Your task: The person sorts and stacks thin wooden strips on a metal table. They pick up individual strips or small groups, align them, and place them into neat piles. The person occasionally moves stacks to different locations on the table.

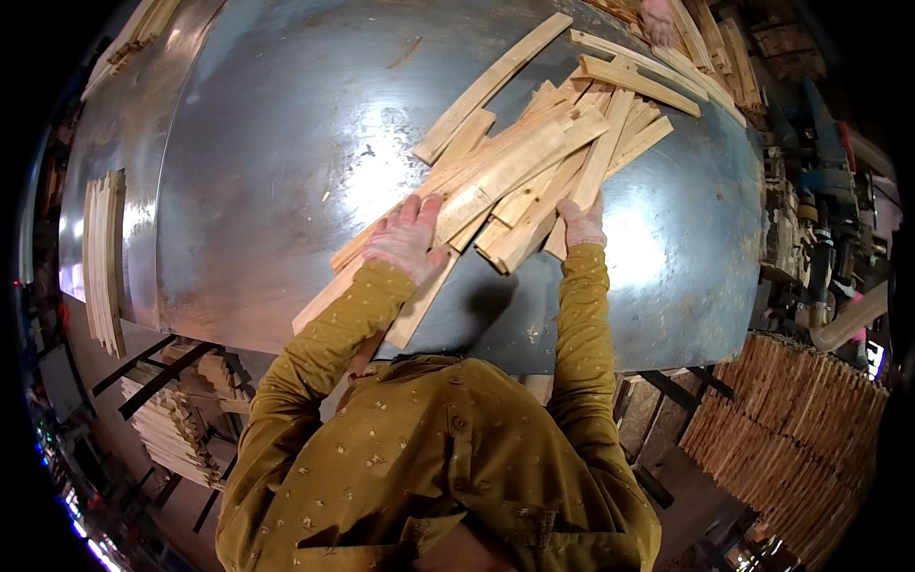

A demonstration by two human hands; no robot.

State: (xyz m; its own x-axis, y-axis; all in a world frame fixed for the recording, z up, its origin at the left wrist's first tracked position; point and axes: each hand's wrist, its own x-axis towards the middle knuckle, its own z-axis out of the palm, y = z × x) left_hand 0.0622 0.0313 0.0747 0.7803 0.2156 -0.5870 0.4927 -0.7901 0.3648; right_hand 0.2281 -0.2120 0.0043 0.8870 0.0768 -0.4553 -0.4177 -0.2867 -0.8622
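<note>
A loose pile of pale wooden slats (pixel 505 179) lies criss-crossed on a metal-topped table. My left hand (pixel 408 236) rests on the lower left slats, its fingers stretched out over them and its thumb apart. At the pile's right side, my right hand (pixel 583 223) is closed around the near end of a slat (pixel 604 153) that slants up and away. Part of its fingers is hidden by the wood. Under and beside my left forearm, more slat ends (pixel 419 303) stick out toward me. Another slat (pixel 494 88) lies along the pile's far left.
The shiny metal table (pixel 276 172) spreads before me. A bundle of slats (pixel 103 262) lies at its left end. Stacked slats stand on racks below left (pixel 176 434) and in a large stack (pixel 791 439) at lower right. Another person's hand (pixel 658 21) touches wood at the far right.
</note>
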